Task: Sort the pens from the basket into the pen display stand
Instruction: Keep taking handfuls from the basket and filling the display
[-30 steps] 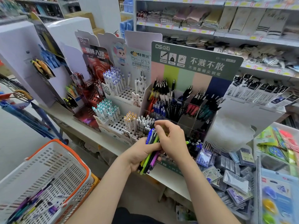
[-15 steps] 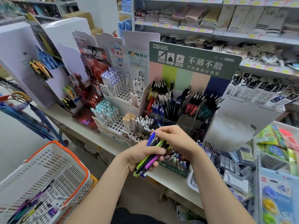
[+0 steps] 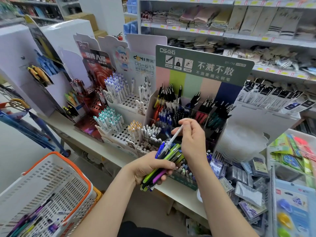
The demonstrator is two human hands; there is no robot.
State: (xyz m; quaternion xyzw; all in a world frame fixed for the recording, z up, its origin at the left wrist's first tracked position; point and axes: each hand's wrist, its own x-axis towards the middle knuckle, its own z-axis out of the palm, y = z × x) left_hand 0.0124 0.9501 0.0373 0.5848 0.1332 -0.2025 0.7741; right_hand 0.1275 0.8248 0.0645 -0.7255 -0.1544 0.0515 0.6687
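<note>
Head view is showing the left hand (image 3: pixel 150 168) gripping a pen bundle (image 3: pixel 171 153) at the display stand's (image 3: pixel 203 65) 6 o'clock, the right hand (image 3: pixel 194 141) pinching a white pen (image 3: pixel 175 135) above it, and the basket (image 3: pixel 75 168) sitting at 8 o'clock.

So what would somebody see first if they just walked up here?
Probably the two hands in the middle: the left hand grips a bunch of bright pens, and the right hand pinches a white pen just above it. Behind them stands the pen stand with its big green sign, packed with pens. At the lower left sits a white basket with an orange rim, more pens inside.
</note>
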